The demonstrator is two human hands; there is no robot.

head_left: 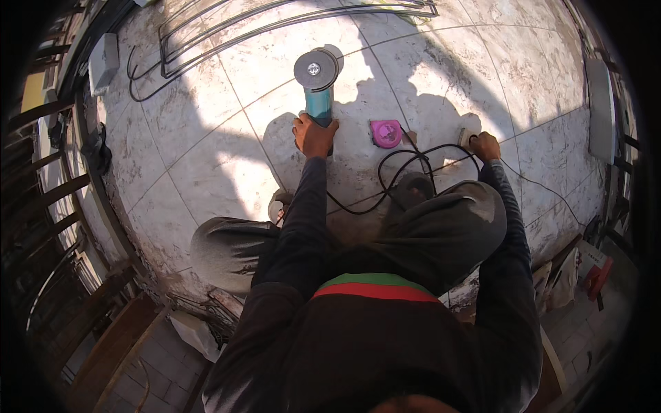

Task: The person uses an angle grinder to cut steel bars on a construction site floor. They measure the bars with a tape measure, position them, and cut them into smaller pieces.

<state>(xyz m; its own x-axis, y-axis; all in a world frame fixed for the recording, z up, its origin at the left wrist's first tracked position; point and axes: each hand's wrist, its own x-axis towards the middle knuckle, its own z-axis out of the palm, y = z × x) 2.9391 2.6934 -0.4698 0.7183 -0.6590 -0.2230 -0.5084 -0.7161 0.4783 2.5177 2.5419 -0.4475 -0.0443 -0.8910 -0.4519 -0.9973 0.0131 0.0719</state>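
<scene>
My left hand (317,136) is wrapped round the body of a teal angle grinder (318,104). Its round grey disc (306,77) faces up at the far end, with the guard partly visible behind it. To the right, my right hand (486,146) has its fingers closed on a small beige block (467,135); its exact kind is not clear. A black power cord (383,180) loops over the floor between my feet and reaches up beside that hand. Between both hands lies a pink tape measure (386,133).
Bent dark metal rods (275,26) lie on the tiled floor (186,138) at the far left. A thin wire (544,184) runs from near my right hand to the right edge. Pale blocks (104,63) stand along both sides, and a red-handled tool (597,277) lies lower right.
</scene>
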